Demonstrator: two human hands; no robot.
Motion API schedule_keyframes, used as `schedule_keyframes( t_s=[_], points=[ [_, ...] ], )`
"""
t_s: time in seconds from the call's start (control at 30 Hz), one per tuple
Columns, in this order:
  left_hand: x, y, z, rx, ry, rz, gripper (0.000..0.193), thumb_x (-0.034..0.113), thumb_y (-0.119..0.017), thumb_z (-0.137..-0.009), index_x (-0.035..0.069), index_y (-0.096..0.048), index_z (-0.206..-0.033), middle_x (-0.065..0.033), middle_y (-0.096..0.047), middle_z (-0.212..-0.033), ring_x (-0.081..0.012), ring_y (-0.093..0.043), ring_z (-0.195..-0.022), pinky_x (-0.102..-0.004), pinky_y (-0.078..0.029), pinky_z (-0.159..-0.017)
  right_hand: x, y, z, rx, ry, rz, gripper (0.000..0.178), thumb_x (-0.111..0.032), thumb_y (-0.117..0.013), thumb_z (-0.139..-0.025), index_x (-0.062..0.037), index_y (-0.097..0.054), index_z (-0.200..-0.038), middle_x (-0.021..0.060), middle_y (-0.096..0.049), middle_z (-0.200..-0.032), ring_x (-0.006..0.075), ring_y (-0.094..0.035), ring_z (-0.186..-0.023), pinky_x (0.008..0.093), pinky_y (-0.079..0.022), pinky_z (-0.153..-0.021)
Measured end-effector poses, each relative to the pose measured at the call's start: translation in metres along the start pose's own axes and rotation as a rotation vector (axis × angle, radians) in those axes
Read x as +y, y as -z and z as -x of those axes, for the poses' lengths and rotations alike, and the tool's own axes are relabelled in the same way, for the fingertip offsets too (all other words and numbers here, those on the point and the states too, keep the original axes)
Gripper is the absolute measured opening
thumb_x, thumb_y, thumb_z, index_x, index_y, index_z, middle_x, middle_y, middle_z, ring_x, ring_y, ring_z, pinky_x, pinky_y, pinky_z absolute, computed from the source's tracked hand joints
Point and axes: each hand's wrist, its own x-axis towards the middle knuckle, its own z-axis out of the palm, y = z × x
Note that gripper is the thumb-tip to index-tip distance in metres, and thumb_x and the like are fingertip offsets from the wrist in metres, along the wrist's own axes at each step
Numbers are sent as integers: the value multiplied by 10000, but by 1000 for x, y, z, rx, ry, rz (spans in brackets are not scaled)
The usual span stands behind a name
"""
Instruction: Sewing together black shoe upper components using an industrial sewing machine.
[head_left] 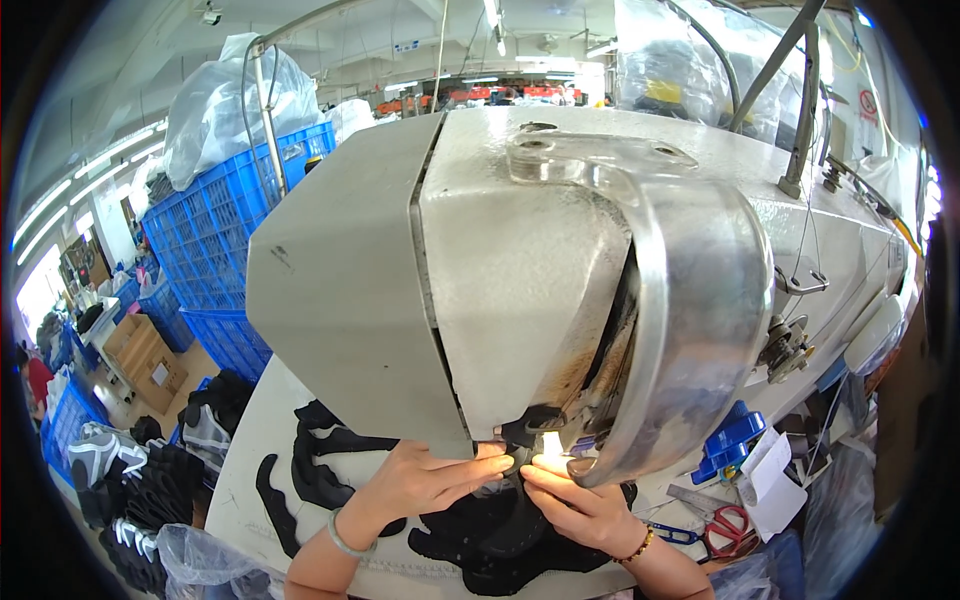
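Note:
A large, pale grey industrial sewing machine [520, 250] fills the middle of the view. Under its head, near the lit needle area [552, 447], a black cut fabric piece [490, 525] lies on the white table [250, 500]. My left hand [425, 485], with a pale bangle at the wrist, grips the piece's edge just left of the needle area, fingers pressed together. From the right, my right hand [580, 508], wearing a beaded bracelet, pinches the same piece close to the light. The needle tip is hidden. Other curved black pieces [320, 465] lie left of my left hand.
Red-handled scissors [732, 530], a metal ruler [695, 498], white paper [770, 480] and a blue tray [730, 440] sit at the right. Stacked blue crates [210, 230] and black-and-grey shoe parts [150, 470] stand at the left. A curved metal guard [700, 300] overhangs my right hand.

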Motion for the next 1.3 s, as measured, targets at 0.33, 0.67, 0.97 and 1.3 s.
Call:
schedule_keyframes(
  t_s=[0.33, 0.67, 0.97, 1.3],
  points=[
    [2, -5, 2, 23, 104, 17, 289, 151, -735, -717, 188, -690, -1000, 56, -670, -985, -120, -629, -815, -258, -501, -656, -2, 2, 10, -63, -69, 51, 328, -51, -653, -718, -71, -647, -1046, 11, -635, -1106, 123, -608, -800, 227, -496, -609],
    [12, -15, 5, 20, 47, -285, 287, 196, -740, -696, 173, -675, -975, 116, -625, -932, -66, -581, -783, -235, -432, -588, -6, 10, 10, -169, -46, 122, 510, -55, -636, -583, -65, -623, -1093, 56, -594, -1141, 227, -585, -1017, 358, -465, -836],
    [13, -25, 1, 207, -136, -485, 304, 219, -719, -638, 190, -655, -934, 79, -589, -956, -66, -493, -668, -230, -376, -558, -10, 3, 5, -114, -103, 151, 485, -67, -650, -631, -88, -625, -1114, 11, -605, -1117, 134, -570, -851, 243, -458, -610],
    [29, -27, -6, 134, -163, -724, 172, 168, -656, -712, 164, -665, -883, 52, -610, -920, -78, -573, -747, -208, -388, -589, -15, -2, 14, -69, -250, 161, 442, -101, -714, -602, -113, -636, -1037, 29, -617, -1074, 229, -573, -941, 338, -429, -789]
  ],
)
